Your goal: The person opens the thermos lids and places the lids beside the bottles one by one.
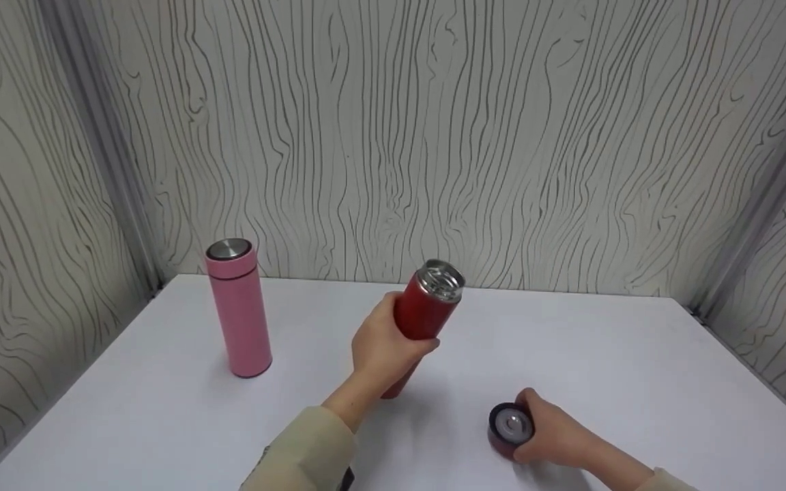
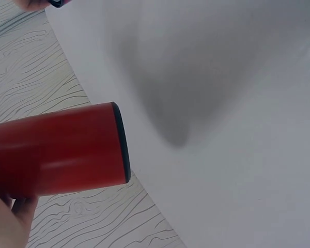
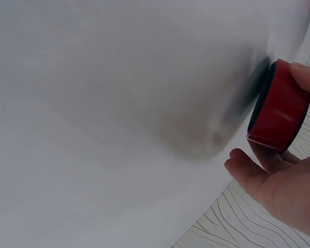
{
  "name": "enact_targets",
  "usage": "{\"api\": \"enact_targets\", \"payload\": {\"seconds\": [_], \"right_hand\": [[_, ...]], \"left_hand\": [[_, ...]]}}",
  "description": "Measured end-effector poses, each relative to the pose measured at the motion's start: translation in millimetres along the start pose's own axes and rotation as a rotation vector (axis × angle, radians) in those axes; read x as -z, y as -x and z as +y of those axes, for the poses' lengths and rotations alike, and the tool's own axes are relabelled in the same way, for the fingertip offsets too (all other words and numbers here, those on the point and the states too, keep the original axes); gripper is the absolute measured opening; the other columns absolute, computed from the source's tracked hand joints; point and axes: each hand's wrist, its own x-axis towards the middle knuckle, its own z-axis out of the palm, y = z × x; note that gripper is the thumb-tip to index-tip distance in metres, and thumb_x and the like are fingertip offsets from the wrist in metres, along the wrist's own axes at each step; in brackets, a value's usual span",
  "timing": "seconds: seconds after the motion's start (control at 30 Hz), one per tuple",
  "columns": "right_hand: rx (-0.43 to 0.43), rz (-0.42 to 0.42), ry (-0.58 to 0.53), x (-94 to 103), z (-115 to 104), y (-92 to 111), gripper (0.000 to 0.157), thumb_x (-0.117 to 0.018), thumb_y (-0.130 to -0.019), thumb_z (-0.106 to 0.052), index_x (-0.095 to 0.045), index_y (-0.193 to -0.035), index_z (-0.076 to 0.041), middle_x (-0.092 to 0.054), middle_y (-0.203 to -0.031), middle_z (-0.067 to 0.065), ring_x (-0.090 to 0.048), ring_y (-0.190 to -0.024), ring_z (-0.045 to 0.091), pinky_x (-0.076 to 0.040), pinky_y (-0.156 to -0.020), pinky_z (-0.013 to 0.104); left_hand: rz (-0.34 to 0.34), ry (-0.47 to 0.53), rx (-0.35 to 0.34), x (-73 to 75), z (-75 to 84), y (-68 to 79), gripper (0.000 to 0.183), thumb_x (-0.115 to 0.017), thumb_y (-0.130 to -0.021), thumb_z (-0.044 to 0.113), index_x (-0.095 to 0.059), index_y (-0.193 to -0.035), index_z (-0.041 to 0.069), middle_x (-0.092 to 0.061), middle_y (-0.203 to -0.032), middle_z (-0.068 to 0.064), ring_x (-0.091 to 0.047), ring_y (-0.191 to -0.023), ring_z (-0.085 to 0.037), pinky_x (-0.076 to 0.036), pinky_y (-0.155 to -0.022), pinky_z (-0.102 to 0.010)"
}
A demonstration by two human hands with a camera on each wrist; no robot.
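Note:
My left hand (image 1: pixel 385 341) grips a red thermos bottle (image 1: pixel 426 310) round its body, tilted with its uncapped steel mouth leaning up and to the right. In the left wrist view the bottle's black-edged base (image 2: pixel 122 142) hangs above the table. Lower right, my right hand (image 1: pixel 560 433) holds the red lid (image 1: pixel 510 431) between thumb and fingers, its inner side facing up in the head view. The right wrist view shows the lid's red side wall (image 3: pixel 280 111) close over the white surface; whether it touches cannot be told.
A pink thermos bottle (image 1: pixel 243 314) with a steel-topped lid stands upright on the white table (image 1: pixel 161 423), left of my left hand. Wood-grain panels (image 1: pixel 393 136) rise behind the table and at both sides, with grey posts (image 1: pixel 103 136) at the corners.

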Motion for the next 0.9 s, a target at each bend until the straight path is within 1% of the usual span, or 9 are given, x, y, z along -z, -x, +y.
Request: {"api": "enact_targets", "payload": {"seconds": [0.1,0.17,0.23,0.33,0.43,0.53,0.67,0.77,0.9], "right_hand": [[0.004,-0.002,0.007,-0.9,2,1,0.064,-0.080,-0.056,-0.005,-0.046,-0.110,0.003,-0.060,-0.104,0.013,-0.057,-0.105,0.036,-0.043,-0.095,0.057],[0.031,-0.018,0.007,-0.3,4,2,0.064,-0.079,-0.058,-0.006,-0.045,-0.111,0.004,-0.059,-0.104,0.013,-0.057,-0.104,0.037,-0.043,-0.093,0.058],[0.040,-0.030,0.008,-0.1,5,3,0.064,-0.078,-0.058,-0.007,-0.045,-0.112,0.004,-0.059,-0.105,0.014,-0.057,-0.103,0.037,-0.043,-0.092,0.058],[0.057,-0.047,0.006,-0.3,7,6,0.064,-0.077,-0.059,-0.008,-0.044,-0.113,0.005,-0.058,-0.104,0.014,-0.057,-0.102,0.036,-0.044,-0.090,0.059],[0.051,-0.042,0.005,-1.1,6,8,0.064,-0.077,-0.057,-0.008,-0.044,-0.111,0.005,-0.059,-0.102,0.014,-0.057,-0.100,0.036,-0.044,-0.089,0.059],[0.059,-0.041,0.001,-2.0,6,9,0.062,-0.078,-0.057,-0.008,-0.046,-0.109,0.004,-0.059,-0.101,0.013,-0.058,-0.099,0.036,-0.044,-0.089,0.060],[0.060,-0.040,-0.003,-3.3,4,11,0.060,-0.079,-0.057,-0.008,-0.047,-0.107,0.002,-0.059,-0.099,0.012,-0.058,-0.098,0.035,-0.045,-0.087,0.060],[0.037,-0.038,-0.005,-5.6,1,12,0.061,-0.080,-0.056,-0.008,-0.048,-0.108,0.001,-0.060,-0.099,0.012,-0.058,-0.097,0.034,-0.045,-0.086,0.060],[0.026,-0.047,-0.019,-9.6,0,16,0.062,-0.079,-0.056,-0.008,-0.049,-0.109,-0.001,-0.059,-0.099,0.011,-0.057,-0.097,0.032,-0.047,-0.084,0.059]], "left_hand": [[0.003,0.030,0.011,-2.5,3.8,-2.9,0.063,-0.082,-0.068,0.028,-0.051,-0.122,0.020,-0.063,-0.114,0.002,-0.058,-0.107,-0.018,-0.050,-0.090,-0.043],[0.018,0.040,0.016,-5.3,7.1,-5.9,0.062,-0.081,-0.068,0.029,-0.052,-0.122,0.019,-0.063,-0.112,0.002,-0.057,-0.106,-0.017,-0.050,-0.090,-0.042],[0.039,0.033,0.020,-9.5,10.7,-8.8,0.063,-0.081,-0.067,0.031,-0.052,-0.122,0.018,-0.061,-0.112,0.001,-0.055,-0.106,-0.018,-0.050,-0.088,-0.042],[0.047,0.042,0.038,-18.5,16.7,-13.0,0.066,-0.081,-0.067,0.033,-0.051,-0.124,0.017,-0.058,-0.113,-0.001,-0.053,-0.107,-0.019,-0.050,-0.087,-0.042],[0.032,0.067,0.052,-28.8,22.4,-17.3,0.068,-0.081,-0.068,0.033,-0.050,-0.126,0.016,-0.056,-0.115,-0.002,-0.053,-0.109,-0.020,-0.050,-0.088,-0.043],[0.016,0.086,0.045,-39.3,26.4,-21.5,0.068,-0.081,-0.068,0.033,-0.051,-0.126,0.015,-0.058,-0.114,-0.001,-0.055,-0.107,-0.019,-0.050,-0.089,-0.042],[-0.023,0.104,0.042,-52.5,29.4,-25.8,0.065,-0.081,-0.070,0.031,-0.051,-0.125,0.015,-0.059,-0.115,-0.001,-0.057,-0.107,-0.018,-0.049,-0.092,-0.041],[-0.049,0.120,0.048,-61.0,28.1,-27.4,0.063,-0.080,-0.071,0.028,-0.050,-0.125,0.014,-0.060,-0.116,-0.002,-0.057,-0.108,-0.019,-0.048,-0.094,-0.041],[-0.063,0.125,0.049,-70.1,22.0,-26.4,0.062,-0.081,-0.071,0.026,-0.051,-0.124,0.013,-0.060,-0.116,-0.003,-0.057,-0.109,-0.020,-0.048,-0.095,-0.041]]}}
